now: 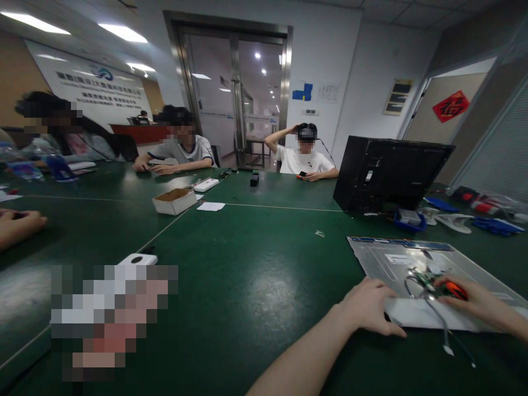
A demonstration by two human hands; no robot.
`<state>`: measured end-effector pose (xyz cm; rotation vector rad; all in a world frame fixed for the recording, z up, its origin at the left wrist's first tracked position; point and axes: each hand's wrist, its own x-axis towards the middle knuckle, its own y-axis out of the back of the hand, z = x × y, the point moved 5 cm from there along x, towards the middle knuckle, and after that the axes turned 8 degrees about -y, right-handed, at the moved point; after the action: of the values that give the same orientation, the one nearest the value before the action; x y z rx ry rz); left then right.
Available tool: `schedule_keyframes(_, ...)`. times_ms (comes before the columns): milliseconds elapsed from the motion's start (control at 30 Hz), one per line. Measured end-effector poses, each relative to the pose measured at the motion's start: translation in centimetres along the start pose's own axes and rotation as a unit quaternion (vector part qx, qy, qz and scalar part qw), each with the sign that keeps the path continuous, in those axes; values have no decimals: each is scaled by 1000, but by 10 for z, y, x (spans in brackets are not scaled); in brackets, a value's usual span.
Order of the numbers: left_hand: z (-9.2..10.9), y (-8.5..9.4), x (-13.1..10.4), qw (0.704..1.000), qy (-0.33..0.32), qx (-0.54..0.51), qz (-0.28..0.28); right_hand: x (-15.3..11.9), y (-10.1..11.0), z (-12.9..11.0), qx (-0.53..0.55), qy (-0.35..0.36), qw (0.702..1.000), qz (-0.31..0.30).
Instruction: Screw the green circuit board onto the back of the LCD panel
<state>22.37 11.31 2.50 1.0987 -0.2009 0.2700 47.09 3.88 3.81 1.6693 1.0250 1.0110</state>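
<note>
A flat metal-backed display panel (383,269) lies on the green table at the right, with a small green circuit board (427,280) and loose cables (439,313) on it. My left hand (373,308) is curled round the panel's near left corner, thumb low along the front edge. Over the circuit board, my right hand (474,302) is closed on an orange-and-black tool handle (456,290). The tool's tip is hidden, so its exact kind does not show.
Behind the panel stands a large black monitor housing (388,176). A blue tray (410,220) and blue gloves (497,225) lie near it. An open carton (174,202) and a white device (138,259) are on the left. Several people sit around the table.
</note>
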Motion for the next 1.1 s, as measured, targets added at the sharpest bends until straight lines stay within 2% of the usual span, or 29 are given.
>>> schedule_keyframes(167,2,3,0,1000,13,-6,-9,1,2,-2,64,-7,996,-65)
schedule_keyframes(267,2,5,-1,1000,19,-15,-6,3,2,-7,89,5,992,-84)
schedule_keyframes(400,0,5,-2,999,33,-33,-3,4,1,-6,106,4,992,-71)
schedule_keyframes(600,-3,3,-4,994,101,-36,20,19,-6,-11,31,-7,997,-65)
schedule_keyframes(700,-6,1,-6,984,166,11,61,27,-11,-26,5,-3,999,-54)
schedule_keyframes(800,-6,-2,-6,975,201,62,70,30,-15,-44,-24,-6,999,-42)
schedule_keyframes(900,-4,-4,-4,978,183,87,59,31,-18,-63,-47,-3,998,-37)
schedule_keyframes(1100,-2,-4,-7,988,129,70,39,26,-30,-113,-67,21,996,-48)
